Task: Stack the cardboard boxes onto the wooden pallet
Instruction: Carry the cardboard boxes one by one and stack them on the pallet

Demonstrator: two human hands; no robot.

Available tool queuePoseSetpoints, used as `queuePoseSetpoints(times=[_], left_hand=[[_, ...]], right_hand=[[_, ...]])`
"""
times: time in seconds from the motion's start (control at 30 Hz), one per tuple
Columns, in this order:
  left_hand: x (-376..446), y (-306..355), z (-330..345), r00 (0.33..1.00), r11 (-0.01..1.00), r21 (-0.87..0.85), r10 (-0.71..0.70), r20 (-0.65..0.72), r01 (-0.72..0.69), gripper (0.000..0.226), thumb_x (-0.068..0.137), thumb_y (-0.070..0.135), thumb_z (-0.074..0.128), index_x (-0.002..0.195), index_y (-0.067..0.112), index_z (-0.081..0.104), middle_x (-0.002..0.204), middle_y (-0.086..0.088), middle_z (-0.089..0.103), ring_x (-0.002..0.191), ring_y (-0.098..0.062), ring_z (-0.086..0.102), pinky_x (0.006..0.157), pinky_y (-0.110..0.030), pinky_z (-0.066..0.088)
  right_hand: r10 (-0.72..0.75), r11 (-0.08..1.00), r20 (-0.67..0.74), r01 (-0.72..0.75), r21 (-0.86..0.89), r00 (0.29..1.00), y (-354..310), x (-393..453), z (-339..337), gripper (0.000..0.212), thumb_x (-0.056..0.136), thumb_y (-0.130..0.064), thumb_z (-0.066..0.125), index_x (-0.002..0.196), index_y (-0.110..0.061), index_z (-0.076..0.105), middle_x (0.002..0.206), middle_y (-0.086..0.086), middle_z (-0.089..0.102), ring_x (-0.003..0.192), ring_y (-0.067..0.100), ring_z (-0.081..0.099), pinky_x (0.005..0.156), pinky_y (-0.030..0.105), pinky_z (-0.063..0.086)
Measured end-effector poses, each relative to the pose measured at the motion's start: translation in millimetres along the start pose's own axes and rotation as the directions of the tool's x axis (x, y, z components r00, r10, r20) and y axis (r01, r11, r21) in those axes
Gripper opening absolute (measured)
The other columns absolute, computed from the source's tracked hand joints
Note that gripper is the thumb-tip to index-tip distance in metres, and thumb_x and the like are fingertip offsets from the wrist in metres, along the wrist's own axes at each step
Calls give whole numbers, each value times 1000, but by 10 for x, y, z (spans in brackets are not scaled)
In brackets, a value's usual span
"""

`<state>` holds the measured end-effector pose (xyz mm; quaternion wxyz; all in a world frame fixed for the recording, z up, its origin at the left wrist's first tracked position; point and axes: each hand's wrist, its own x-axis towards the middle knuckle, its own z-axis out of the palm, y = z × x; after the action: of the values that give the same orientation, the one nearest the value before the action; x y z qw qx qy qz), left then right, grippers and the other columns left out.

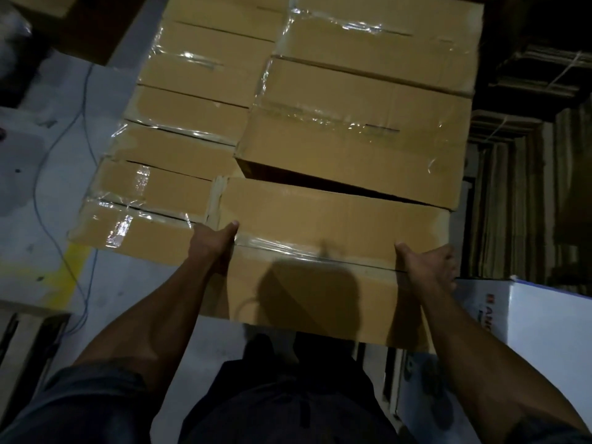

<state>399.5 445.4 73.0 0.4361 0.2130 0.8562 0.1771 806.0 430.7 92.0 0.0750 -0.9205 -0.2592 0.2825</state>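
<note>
Both hands clamp the ends of the long tan taped cardboard box (323, 267): left hand (213, 248) at 9 o'clock with thumb over the top edge, right hand (429, 267) at 3 o'clock, fingers wrapped round the end. Box sits at the stack's 6 o'clock edge and looks to overhang it toward the body. Risks:
- glossy tape, so the grip may slip
- the raised brown taped box (352, 136) at 12 sits skewed over a gap, so a shove could jam or shift it
- pallet hidden, support under the near edge unknown
</note>
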Motion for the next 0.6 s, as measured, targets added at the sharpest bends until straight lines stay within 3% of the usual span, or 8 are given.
queuePoseSetpoints(times=[0.23,0.6], left_hand=[[100,365,114,998,995,73,59,39,-61,92,76,62,72,137,2,36,130,-22,53,112,-40,58,92,-52,53],[288,403,266,999,990,139,39,13,-41,87,79,58,70,136,3,34,132,-23,50,116,-42,54,93,-55,52]], right_hand=[[55,998,-16,-54,42,998,-38,110,-72,116,75,-63,75,157,-11,12,157,22,26,143,40,27,115,54,24],[83,995,7,-83,48,997,-96,225,36,114,77,-60,75,157,-10,11,157,21,25,143,40,25,113,54,23]])
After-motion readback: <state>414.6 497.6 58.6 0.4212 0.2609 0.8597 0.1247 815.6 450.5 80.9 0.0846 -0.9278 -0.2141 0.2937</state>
